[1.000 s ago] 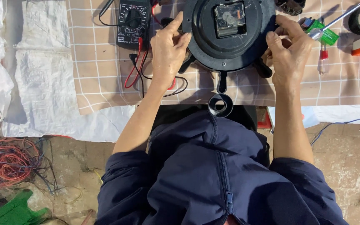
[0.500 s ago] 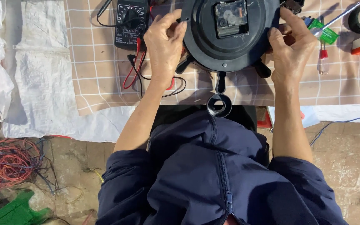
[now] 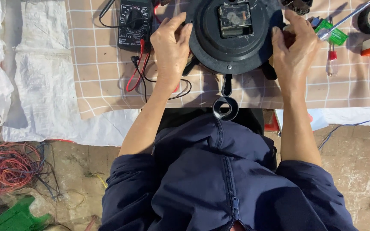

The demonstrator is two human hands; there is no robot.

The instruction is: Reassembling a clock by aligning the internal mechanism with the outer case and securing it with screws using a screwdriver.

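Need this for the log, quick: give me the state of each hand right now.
Left hand: fingers curled over the left rim of the round black clock back, gripping it.
Right hand: closed on the clock's right rim, gripping it.

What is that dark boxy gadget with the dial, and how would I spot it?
Start at the checked tan cloth on the table, then look just beyond the left hand. There lies a black handheld meter with a round dial. Red and black leads trail from it, unlike the big round black clock back beside it.
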